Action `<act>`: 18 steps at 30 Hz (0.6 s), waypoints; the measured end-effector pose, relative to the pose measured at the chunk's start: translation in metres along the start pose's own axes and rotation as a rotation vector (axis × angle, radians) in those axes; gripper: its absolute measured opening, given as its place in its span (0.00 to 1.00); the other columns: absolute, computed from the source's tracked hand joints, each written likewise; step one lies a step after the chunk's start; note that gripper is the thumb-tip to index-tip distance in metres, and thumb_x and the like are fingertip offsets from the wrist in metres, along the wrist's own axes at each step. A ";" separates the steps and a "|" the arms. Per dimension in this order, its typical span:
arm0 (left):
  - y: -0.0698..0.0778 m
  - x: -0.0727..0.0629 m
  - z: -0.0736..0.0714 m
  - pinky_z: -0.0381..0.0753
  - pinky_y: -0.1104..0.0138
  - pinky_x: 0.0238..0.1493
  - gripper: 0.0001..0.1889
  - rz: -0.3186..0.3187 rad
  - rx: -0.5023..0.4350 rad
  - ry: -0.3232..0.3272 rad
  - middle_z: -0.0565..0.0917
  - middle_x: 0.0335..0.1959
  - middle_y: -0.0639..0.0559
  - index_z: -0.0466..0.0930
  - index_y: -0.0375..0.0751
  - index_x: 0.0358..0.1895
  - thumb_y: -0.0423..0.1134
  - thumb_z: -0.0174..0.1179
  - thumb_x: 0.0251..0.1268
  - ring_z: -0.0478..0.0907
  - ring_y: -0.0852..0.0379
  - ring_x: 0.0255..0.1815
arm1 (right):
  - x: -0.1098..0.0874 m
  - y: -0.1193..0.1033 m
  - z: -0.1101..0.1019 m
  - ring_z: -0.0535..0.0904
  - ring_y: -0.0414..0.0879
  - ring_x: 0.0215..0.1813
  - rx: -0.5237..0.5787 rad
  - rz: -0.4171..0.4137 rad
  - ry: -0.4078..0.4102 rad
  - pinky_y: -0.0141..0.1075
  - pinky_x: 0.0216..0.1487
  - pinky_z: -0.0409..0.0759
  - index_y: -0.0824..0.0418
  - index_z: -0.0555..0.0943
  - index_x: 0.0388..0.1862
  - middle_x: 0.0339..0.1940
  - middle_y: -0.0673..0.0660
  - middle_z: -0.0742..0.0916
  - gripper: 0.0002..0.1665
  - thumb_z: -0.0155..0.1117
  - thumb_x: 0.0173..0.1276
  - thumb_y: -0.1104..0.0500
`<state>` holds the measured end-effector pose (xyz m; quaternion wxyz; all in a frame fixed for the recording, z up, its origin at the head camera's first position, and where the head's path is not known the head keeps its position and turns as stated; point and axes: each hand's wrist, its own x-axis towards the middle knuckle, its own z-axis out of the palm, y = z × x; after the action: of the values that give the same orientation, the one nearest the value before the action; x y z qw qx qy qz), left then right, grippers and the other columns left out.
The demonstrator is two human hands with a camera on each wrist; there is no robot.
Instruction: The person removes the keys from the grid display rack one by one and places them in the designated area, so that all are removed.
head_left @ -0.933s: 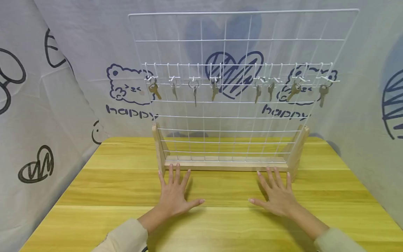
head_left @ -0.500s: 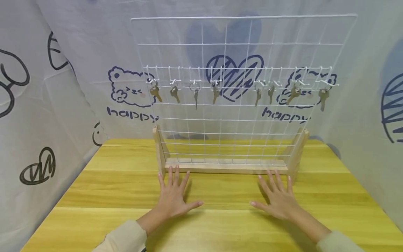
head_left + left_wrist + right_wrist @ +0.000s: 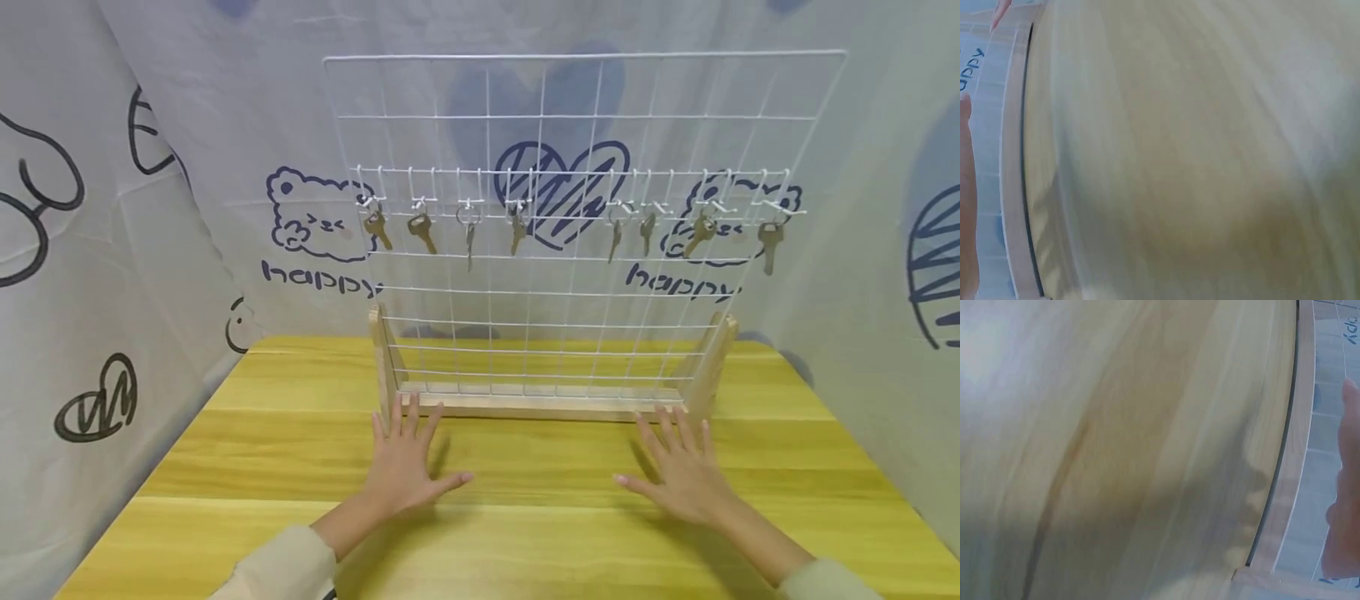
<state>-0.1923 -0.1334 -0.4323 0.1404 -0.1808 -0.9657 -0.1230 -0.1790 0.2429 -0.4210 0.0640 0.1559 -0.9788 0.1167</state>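
My left hand (image 3: 403, 468), fingers and thumb spread straight, is in front of the left end of a wooden base bar (image 3: 540, 411). My right hand (image 3: 686, 477) mirrors it near the bar's right end, also spread. Neither holds anything. In the head view the longer fingertips overlap the bar or come right up to it. From that stand rises a white wire grid (image 3: 585, 56), with several keys (image 3: 422, 232) hanging by rings from white hooks. Part of a finger (image 3: 967, 206) shows in the left wrist view, and part of the right hand (image 3: 1349, 487) in the right wrist view.
The stand rests on a yellow wood-grain table (image 3: 525, 533), between two upright end pieces, including the left upright (image 3: 382, 358). Pale cloth (image 3: 180, 275) with bear, heart and "happy" drawings surrounds the back and sides. Hand shadows fall on the tabletop.
Both hands have drifted slightly apart, left hand leftward and right hand rightward, fingers still spread. The head view has tilted up, so the grid sits lower. The second key from the left has turned.
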 end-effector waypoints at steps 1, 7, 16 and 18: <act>-0.002 0.001 -0.002 0.40 0.31 0.67 0.55 0.001 -0.023 0.004 0.46 0.73 0.33 0.53 0.43 0.72 0.82 0.38 0.47 0.39 0.31 0.73 | 0.000 0.001 -0.002 0.38 0.69 0.74 0.003 -0.006 0.016 0.70 0.68 0.33 0.60 0.49 0.74 0.73 0.73 0.50 0.55 0.54 0.59 0.31; -0.017 0.005 -0.021 0.48 0.35 0.69 0.49 0.067 -0.105 0.010 0.52 0.72 0.33 0.56 0.39 0.70 0.72 0.51 0.51 0.45 0.32 0.72 | 0.001 0.011 -0.017 0.38 0.64 0.75 0.017 -0.026 0.086 0.70 0.68 0.38 0.60 0.50 0.74 0.74 0.71 0.52 0.53 0.56 0.60 0.33; -0.040 0.015 -0.061 0.54 0.39 0.69 0.39 0.102 -0.204 -0.009 0.56 0.71 0.33 0.58 0.37 0.69 0.55 0.57 0.59 0.54 0.34 0.70 | 0.006 0.026 -0.050 0.60 0.72 0.65 -0.054 -0.053 0.145 0.72 0.60 0.57 0.61 0.62 0.69 0.66 0.73 0.67 0.48 0.60 0.58 0.35; -0.043 0.017 -0.071 0.56 0.39 0.69 0.37 0.087 -0.220 -0.012 0.56 0.71 0.34 0.59 0.37 0.69 0.54 0.57 0.61 0.55 0.34 0.70 | 0.008 0.030 -0.060 0.61 0.72 0.64 -0.055 -0.054 0.158 0.70 0.59 0.60 0.62 0.64 0.67 0.65 0.73 0.69 0.46 0.60 0.58 0.36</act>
<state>-0.2081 -0.1878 -0.3687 0.1194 -0.2376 -0.9384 -0.2207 -0.1907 0.2833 -0.3679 0.1484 0.1706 -0.9689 0.1000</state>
